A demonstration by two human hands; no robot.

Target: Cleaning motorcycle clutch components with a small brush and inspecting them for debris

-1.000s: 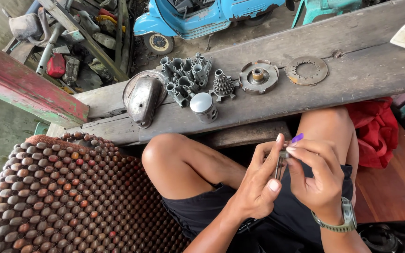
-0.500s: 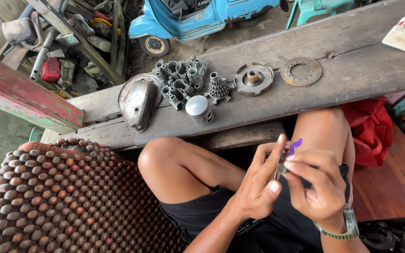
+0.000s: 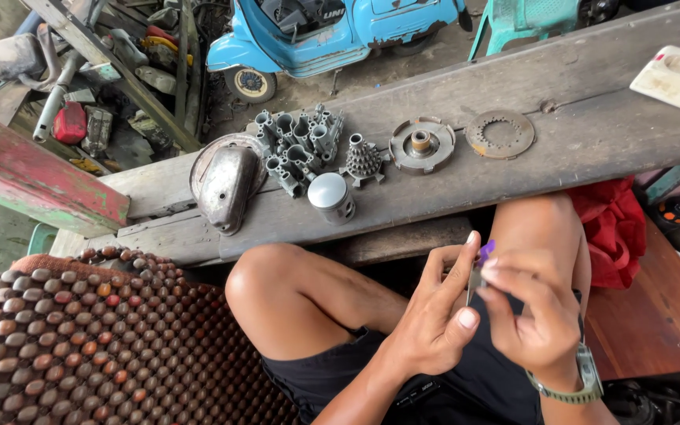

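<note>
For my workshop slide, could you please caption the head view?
Seated person's left hand and right hand pinch a small purple-tipped object above engine parts on a wooden plank.

I see soft, even daylight, no glare. Table [image 3: 592, 134] parts sharp; deep shadow under its edge. Slight wide-angle bend at corners. Fingers [image 3: 505, 283] marginally soft.

The small purple-tipped thing [image 3: 482, 264] is mostly hidden between the left hand [image 3: 434, 323] and the right hand [image 3: 537, 315]; its kind is not clear. The white socket strip [image 3: 678, 79] and the blue scooter [image 3: 332, 31] are cut by the picture's edges.
</note>
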